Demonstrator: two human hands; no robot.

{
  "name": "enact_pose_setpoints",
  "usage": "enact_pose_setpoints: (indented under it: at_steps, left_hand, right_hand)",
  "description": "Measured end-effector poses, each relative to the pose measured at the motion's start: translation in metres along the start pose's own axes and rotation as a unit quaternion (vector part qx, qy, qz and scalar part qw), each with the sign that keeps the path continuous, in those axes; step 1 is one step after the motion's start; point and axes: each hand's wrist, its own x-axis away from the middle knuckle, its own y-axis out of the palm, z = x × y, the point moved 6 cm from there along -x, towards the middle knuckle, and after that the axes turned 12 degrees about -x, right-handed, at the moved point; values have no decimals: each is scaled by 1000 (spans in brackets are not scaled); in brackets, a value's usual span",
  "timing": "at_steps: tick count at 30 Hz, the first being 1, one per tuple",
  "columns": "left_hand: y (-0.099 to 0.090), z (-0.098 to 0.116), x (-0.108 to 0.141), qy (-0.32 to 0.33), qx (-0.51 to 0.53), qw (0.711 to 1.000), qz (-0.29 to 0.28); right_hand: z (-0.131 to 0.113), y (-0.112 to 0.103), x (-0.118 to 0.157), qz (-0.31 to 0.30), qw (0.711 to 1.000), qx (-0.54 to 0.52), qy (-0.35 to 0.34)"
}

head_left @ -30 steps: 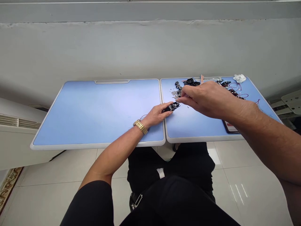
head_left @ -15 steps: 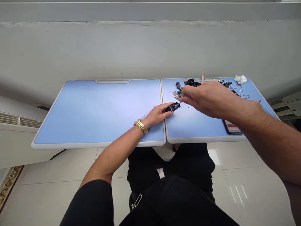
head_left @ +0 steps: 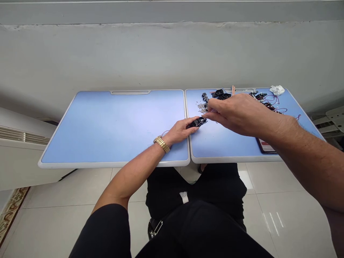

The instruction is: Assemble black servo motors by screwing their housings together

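1. Left hand (head_left: pixel 180 132): grip closed around the black part (head_left: pixel 197 122) on the tabletop (head_left: pixel 228 141).
2. Right hand (head_left: pixel 239 114): grip curled shut beside the part's one o'clock end; contents hidden.
3. From the part, small screws (head_left: pixel 202 108) lie near twelve.

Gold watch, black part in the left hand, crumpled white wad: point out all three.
Gold watch (head_left: pixel 162 144): head view, on the band.
Black part (head_left: pixel 197 122): head view, on its middle.
Crumpled white wad (head_left: pixel 277 90): head view, on its middle.
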Motion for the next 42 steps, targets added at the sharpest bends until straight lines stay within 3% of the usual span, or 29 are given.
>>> enact_pose_setpoints:
  at_steps: [5,9,13,18,22,28,35,42]
  left_hand:
    - [0,0,0,-1,-9,1000,-2]
    - [2,-4,-1,-11,18,1000,-6]
    - [3,-6,0,-16,26,999,-9]
    - [3,-9,0,-15,28,999,-8]
    - [3,-10,0,-12,32,999,-7]
    - [4,-8,1,-20,39,999,-15]
    - [3,-3,1,-15,26,1000,-7]
    - [4,-4,1,-22,40,999,-12]
  right_hand:
    - [4,0,-1,20,998,36,44]
    - [6,-1,3,39,999,-16,1]
    - [6,1,1,15,996,-80,-31]
    - [17,3,-2,24,999,-34,14]
    - [24,5,0,45,999,-23,9]
    - [19,5,3,-17,996,-89,-4]
    - [17,2,0,-14,999,33,12]
    - [16,7,1,-64,993,-92,26]
